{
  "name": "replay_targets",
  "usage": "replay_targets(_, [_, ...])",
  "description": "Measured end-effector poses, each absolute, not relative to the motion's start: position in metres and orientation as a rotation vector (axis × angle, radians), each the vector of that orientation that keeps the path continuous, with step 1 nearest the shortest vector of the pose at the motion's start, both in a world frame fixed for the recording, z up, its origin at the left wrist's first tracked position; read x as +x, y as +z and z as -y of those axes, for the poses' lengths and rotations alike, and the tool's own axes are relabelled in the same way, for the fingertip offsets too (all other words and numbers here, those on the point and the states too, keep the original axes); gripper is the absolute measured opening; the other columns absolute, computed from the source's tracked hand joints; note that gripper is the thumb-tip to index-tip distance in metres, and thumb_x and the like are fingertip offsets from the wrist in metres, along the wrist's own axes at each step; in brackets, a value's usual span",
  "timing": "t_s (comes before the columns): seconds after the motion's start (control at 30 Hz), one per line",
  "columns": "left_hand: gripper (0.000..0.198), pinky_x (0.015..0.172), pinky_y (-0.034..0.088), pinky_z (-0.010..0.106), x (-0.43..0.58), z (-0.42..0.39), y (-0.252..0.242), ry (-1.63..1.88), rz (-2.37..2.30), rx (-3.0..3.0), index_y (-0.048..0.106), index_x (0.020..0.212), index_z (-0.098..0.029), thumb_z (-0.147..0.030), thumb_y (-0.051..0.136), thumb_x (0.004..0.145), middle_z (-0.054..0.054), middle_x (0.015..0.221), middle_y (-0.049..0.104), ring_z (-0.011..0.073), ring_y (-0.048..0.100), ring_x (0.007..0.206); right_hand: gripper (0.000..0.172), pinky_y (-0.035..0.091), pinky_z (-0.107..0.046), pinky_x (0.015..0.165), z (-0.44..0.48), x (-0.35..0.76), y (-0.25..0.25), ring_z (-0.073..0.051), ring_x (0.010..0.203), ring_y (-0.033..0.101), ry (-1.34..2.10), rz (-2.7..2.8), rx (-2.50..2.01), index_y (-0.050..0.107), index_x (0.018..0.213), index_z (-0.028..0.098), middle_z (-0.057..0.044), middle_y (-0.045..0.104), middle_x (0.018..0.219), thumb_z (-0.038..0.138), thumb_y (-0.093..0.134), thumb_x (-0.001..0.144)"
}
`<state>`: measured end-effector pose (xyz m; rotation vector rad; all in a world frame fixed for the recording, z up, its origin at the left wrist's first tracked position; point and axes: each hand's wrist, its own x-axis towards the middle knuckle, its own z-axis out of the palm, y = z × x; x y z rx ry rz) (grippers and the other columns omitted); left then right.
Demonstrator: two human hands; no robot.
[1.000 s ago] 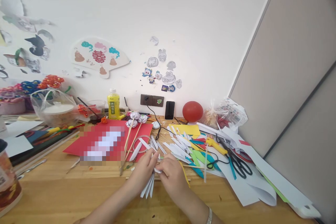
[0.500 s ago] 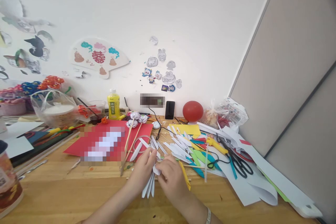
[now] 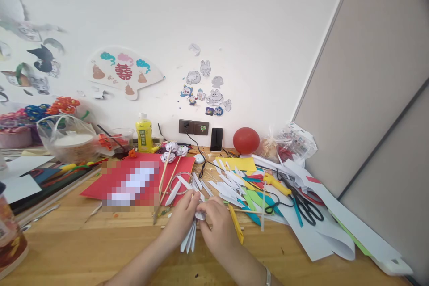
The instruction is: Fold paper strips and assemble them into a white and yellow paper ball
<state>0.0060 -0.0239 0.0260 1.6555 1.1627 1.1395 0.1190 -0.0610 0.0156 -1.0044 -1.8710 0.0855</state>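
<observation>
The wooden surface (image 3: 83, 241) carried white strips (image 3: 228, 187), heaped beyond the hands, presumably for easy reach; the left hand (image 3: 181, 216), fingers pressed together, gripped a white paper fan (image 3: 189, 239) above it, seemingly for steadiness; the right hand (image 3: 217, 221) had its fingers pinching a small curled fold (image 3: 200, 216) by the fan's gathered end.

Before me, the person's bare left hand (image 3: 181, 216) and bare right hand (image 3: 217, 221) met over the brown wooden table (image 3: 134, 241), holding folded white paper (image 3: 200, 216); pointed white paper strips (image 3: 188, 240) fanned beneath. Past the left lay crumpled white paper flowers (image 3: 171, 148) on a flat red sheet (image 3: 150, 156); rightward, a yellow glue gun (image 3: 278, 185) beside black-handled scissors (image 3: 306, 209).
</observation>
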Motion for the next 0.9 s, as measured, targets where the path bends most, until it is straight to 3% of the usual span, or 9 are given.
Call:
replay_targets(0.1, [0.026, 0.058, 0.04, 0.026, 0.006, 0.025, 0.029, 1.142, -1.164, 1.615, 0.04, 0.063, -0.022, -0.044, 0.038, 0.077, -0.004, 0.059, 0.048, 0.0161, 0.049, 0.06, 0.017, 0.042, -0.032, 0.068, 0.062, 0.12, 0.014, -0.019, 0.077, 0.05, -0.027, 1.911, -0.977, 0.056, 0.085, 0.02, -0.005, 0.061, 0.078, 0.01, 0.045, 0.078])
replay_targets(0.23, [0.027, 0.057, 0.04, 0.026, 0.008, 0.027, 0.027, 1.178, -1.166, 1.519, 0.041, 0.062, -0.022, -0.044, 0.04, 0.077, -0.006, 0.057, 0.045, 0.0148, 0.046, 0.057, 0.02, 0.043, -0.032, 0.064, 0.065, 0.119, 0.014, -0.019, 0.071, 0.053, -0.171, 1.95, -0.993, 0.058, 0.084, 0.02, -0.006, 0.062, 0.076, 0.014, 0.039, 0.085])
replay_targets(0.6, [0.027, 0.057, 0.042, 0.025, 0.009, 0.029, 0.032, 1.181, -1.133, 1.388, 0.041, 0.058, -0.022, -0.043, 0.041, 0.074, -0.006, 0.054, 0.046, 0.0146, 0.047, 0.056, 0.018, 0.044, -0.032, 0.069, 0.065, 0.126, 0.022, -0.018, 0.079, 0.053, -0.095, 2.011, -0.856, 0.057, 0.093, 0.019, -0.006, 0.063, 0.084, 0.011, 0.044, 0.083])
replay_targets(0.77, [0.025, 0.061, 0.042, 0.024, 0.008, 0.032, 0.034, 1.268, -1.106, 1.421, 0.043, 0.062, -0.022, -0.043, 0.041, 0.077, -0.005, 0.06, 0.047, 0.0151, 0.048, 0.062, 0.014, 0.041, -0.032, 0.073, 0.062, 0.125, 0.031, -0.018, 0.082, 0.051, 0.151, 1.827, -1.03, 0.059, 0.081, 0.021, -0.003, 0.06, 0.084, 0.01, 0.056, 0.072])
replay_targets(0.9, [0.021, 0.061, 0.042, 0.023, 0.01, 0.035, 0.035, 1.299, -1.052, 1.477, 0.043, 0.065, -0.022, -0.038, 0.04, 0.08, -0.004, 0.062, 0.046, 0.0145, 0.047, 0.063, 0.012, 0.039, -0.033, 0.073, 0.063, 0.122, 0.03, -0.018, 0.082, 0.048, 0.134, 1.874, -1.006, 0.056, 0.075, 0.02, -0.002, 0.057, 0.083, 0.009, 0.052, 0.073])
